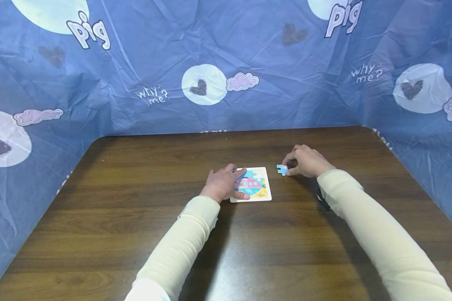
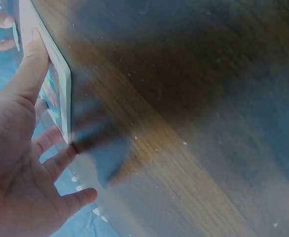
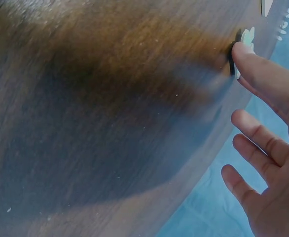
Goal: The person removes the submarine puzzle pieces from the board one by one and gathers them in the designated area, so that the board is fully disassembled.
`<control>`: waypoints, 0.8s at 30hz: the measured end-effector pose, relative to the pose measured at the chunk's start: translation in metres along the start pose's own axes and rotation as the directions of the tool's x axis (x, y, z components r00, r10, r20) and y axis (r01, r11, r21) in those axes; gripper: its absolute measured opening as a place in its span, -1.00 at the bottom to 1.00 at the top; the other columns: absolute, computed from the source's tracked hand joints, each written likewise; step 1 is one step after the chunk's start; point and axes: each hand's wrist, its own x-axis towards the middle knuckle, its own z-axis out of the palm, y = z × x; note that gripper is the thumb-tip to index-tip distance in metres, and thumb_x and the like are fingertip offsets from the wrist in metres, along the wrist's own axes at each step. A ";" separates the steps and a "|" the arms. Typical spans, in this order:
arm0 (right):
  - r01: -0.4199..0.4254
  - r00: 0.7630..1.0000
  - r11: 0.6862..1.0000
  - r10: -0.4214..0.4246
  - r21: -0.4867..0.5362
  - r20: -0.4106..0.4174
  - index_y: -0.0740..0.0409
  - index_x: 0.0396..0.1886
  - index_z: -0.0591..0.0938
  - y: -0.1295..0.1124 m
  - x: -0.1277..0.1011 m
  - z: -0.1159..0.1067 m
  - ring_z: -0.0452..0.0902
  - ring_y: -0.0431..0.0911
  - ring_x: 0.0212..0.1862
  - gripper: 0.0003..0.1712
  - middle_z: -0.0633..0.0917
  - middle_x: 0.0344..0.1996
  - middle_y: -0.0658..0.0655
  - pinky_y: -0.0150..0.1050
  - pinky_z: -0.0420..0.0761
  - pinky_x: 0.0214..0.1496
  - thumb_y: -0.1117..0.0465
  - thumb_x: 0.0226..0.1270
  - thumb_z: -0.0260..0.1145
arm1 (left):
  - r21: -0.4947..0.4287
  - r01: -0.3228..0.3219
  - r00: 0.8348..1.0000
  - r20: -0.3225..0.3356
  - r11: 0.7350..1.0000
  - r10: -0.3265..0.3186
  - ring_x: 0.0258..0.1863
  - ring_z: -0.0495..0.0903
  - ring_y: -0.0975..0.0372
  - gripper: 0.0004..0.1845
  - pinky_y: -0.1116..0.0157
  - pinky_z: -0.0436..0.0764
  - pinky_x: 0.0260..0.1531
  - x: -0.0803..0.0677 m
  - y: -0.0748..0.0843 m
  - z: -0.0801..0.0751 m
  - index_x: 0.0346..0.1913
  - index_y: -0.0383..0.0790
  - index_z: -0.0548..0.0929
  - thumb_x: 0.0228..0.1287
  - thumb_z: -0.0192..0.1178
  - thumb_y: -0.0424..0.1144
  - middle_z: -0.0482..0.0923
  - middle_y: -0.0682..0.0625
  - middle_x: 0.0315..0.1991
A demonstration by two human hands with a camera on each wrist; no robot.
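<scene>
Left hand [image 1: 223,184] lies flat w/ fingers spread on the left part of a square white-framed picture puzzle board [image 1: 257,189], mid dark wooden table [image 1: 135,234]. Right hand [image 1: 305,162] sits just right of the board, thumb & fingertip pinching a small blue jigsaw piece [image 1: 282,169] on the tabletop, other fingers loose. Blue printed sheet [image 1: 226,62] behind.

Colourful puzzle board [image 1: 257,186] flat on table; loose blue piece [image 1: 281,169] just right, apart.
</scene>
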 end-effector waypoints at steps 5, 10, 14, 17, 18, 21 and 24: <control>-0.001 1.000 1.000 0.001 -0.006 0.010 0.09 0.03 0.77 0.000 0.000 0.001 0.48 0.19 0.12 -0.62 0.63 0.00 0.21 0.25 0.46 0.18 0.11 0.22 0.56 | -0.017 -0.006 1.000 0.000 1.000 0.006 0.51 0.23 0.03 -0.01 -0.18 0.13 0.47 -0.001 0.000 -0.002 0.61 0.15 0.18 0.18 0.38 0.26 0.16 -0.03 0.56; -0.005 1.000 1.000 0.005 -0.003 0.018 0.09 0.03 0.77 0.000 0.002 0.002 0.48 0.18 0.12 -0.62 0.63 0.00 0.21 0.25 0.46 0.19 0.12 0.22 0.55 | -0.028 -0.016 1.000 -0.009 0.999 0.016 0.50 0.24 0.02 -0.01 -0.19 0.14 0.46 -0.002 0.000 -0.002 0.61 0.13 0.20 0.17 0.40 0.24 0.18 -0.05 0.55; -0.011 1.000 1.000 0.011 0.013 0.019 0.10 0.05 0.76 0.002 0.001 0.003 0.48 0.18 0.13 -0.60 0.63 0.00 0.20 0.27 0.44 0.20 0.11 0.22 0.55 | -0.027 -0.023 1.000 -0.015 0.999 0.022 0.50 0.25 0.01 -0.02 -0.19 0.15 0.45 -0.001 0.000 -0.001 0.61 0.14 0.21 0.17 0.40 0.25 0.19 -0.05 0.55; -0.006 1.000 0.999 0.006 0.041 0.010 0.12 0.06 0.76 0.003 0.000 0.003 0.49 0.17 0.11 -0.58 0.64 -0.02 0.20 0.24 0.46 0.19 0.11 0.22 0.55 | -0.022 -0.024 1.000 -0.014 0.999 0.024 0.50 0.25 0.01 -0.01 -0.19 0.15 0.45 0.000 0.000 -0.001 0.61 0.14 0.20 0.17 0.39 0.26 0.18 -0.05 0.55; -0.009 1.000 0.998 0.008 0.055 0.006 0.12 0.06 0.76 0.003 -0.001 0.003 0.49 0.16 0.11 -0.59 0.64 -0.03 0.20 0.23 0.46 0.19 0.10 0.23 0.55 | -0.020 -0.024 1.000 -0.013 1.000 0.024 0.50 0.25 0.02 -0.01 -0.19 0.15 0.45 0.000 0.000 -0.001 0.61 0.14 0.19 0.17 0.39 0.26 0.18 -0.05 0.55; -0.013 1.000 0.990 0.015 0.142 -0.016 0.17 0.07 0.75 -0.001 -0.004 0.002 0.53 0.18 0.11 -0.59 0.68 -0.03 0.23 0.18 0.48 0.20 0.11 0.26 0.52 | -0.018 -0.018 1.000 -0.001 1.000 0.018 0.51 0.22 0.02 -0.01 -0.18 0.13 0.46 0.000 0.000 -0.001 0.62 0.16 0.17 0.18 0.37 0.27 0.15 -0.04 0.56; -0.027 0.999 0.965 0.038 0.260 -0.037 0.21 0.09 0.73 -0.008 -0.008 0.002 0.58 0.19 0.09 -0.58 0.71 -0.04 0.26 0.15 0.51 0.17 0.11 0.30 0.49 | -0.019 -0.012 1.000 0.005 1.000 0.012 0.52 0.21 0.02 -0.01 -0.18 0.12 0.47 0.001 -0.001 0.000 0.62 0.17 0.16 0.19 0.36 0.28 0.14 -0.03 0.57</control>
